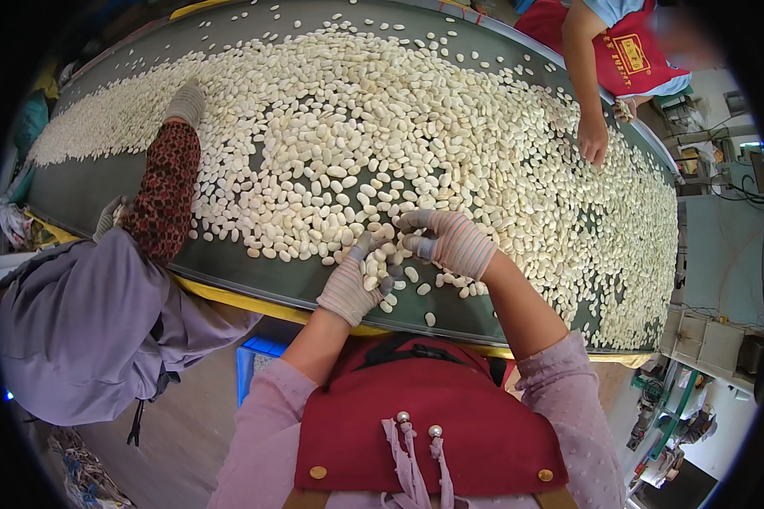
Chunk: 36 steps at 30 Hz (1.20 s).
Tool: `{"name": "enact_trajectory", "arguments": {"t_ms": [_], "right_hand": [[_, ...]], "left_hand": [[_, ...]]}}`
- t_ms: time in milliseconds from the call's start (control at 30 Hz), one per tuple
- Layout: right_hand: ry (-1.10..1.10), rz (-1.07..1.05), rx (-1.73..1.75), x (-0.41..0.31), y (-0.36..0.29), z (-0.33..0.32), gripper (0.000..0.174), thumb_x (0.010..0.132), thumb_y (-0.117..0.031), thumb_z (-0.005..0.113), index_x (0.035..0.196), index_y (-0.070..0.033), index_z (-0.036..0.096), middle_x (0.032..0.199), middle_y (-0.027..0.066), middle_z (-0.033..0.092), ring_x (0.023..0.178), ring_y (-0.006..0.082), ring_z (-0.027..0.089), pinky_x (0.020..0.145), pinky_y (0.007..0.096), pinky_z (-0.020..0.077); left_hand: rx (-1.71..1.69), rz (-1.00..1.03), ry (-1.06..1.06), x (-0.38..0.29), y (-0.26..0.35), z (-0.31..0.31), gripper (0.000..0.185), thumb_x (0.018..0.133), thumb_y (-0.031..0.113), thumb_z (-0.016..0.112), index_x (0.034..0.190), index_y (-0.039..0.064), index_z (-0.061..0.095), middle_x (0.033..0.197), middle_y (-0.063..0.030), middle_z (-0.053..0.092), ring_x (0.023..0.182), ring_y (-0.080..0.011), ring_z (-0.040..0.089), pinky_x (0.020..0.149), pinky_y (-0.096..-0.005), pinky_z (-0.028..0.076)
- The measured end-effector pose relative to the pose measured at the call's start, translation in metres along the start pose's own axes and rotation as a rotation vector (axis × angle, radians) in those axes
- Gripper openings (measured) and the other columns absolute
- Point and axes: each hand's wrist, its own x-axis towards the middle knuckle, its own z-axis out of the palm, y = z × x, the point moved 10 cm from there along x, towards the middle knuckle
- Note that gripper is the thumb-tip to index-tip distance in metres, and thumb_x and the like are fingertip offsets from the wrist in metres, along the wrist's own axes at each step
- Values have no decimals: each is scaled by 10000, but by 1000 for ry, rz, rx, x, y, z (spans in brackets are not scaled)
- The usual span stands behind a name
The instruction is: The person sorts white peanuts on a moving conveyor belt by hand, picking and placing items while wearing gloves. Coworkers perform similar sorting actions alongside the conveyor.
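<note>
My left hand, in a striped knit glove with grey fingertips, cups a small heap of white beans at the near side of a dark green conveyor belt. Facing it from the right, my right hand wears a matching glove. Its thumb and fingers are spread apart near the cupped heap; I cannot tell whether a bean sits between them. A broad layer of white beans covers much of the belt beyond both hands. A few loose beans lie on the bare strip by my right wrist.
At left, a co-worker's gloved hand reaches into the beans, and their other glove is by the belt edge. Across the belt, another person's bare hand touches the beans. A blue crate stands below the yellow-trimmed edge.
</note>
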Motion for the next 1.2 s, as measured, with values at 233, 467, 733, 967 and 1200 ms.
{"name": "enact_trajectory", "arguments": {"t_ms": [233, 467, 733, 967, 1200], "right_hand": [[63, 94, -891, 63, 31, 18, 163, 834, -121, 627, 967, -30, 644, 982, 156, 663, 894, 334, 655, 768, 422, 527], [-93, 216, -419, 55, 22, 23, 254, 803, -208, 677, 977, -24, 657, 836, 155, 683, 759, 266, 661, 715, 350, 529], [208, -27, -193, 109, -11, 9, 247, 882, -202, 642, 1090, -79, 695, 958, 155, 708, 836, 263, 677, 789, 350, 529], [300, 90, -931, 170, 0, -6, 198, 834, -163, 618, 989, -57, 681, 971, 200, 669, 930, 356, 648, 803, 444, 518], [92, 50, -250, 127, -38, 46, 214, 856, -177, 653, 1012, -37, 697, 947, 134, 710, 850, 220, 674, 807, 330, 530]], "left_hand": [[-212, -62, -210, -22, 17, 2, 279, 966, 337, 577, 978, 61, 616, 863, -111, 648, 729, -216, 657, 495, -265, 563], [-216, 142, -71, -34, 48, -29, 233, 974, 285, 569, 1016, 63, 624, 892, -89, 664, 856, -227, 669, 791, -432, 596], [-304, 44, -157, -44, 59, -36, 294, 971, 326, 570, 1014, 39, 622, 882, -133, 656, 818, -292, 666, 672, -382, 616], [-404, 174, -60, -69, 88, -48, 280, 959, 309, 592, 925, 34, 633, 860, -114, 652, 801, -266, 663, 702, -394, 616], [-397, 247, 20, -72, 120, -59, 230, 939, 278, 631, 875, 57, 635, 781, -64, 653, 758, -208, 668, 723, -408, 614]]}}
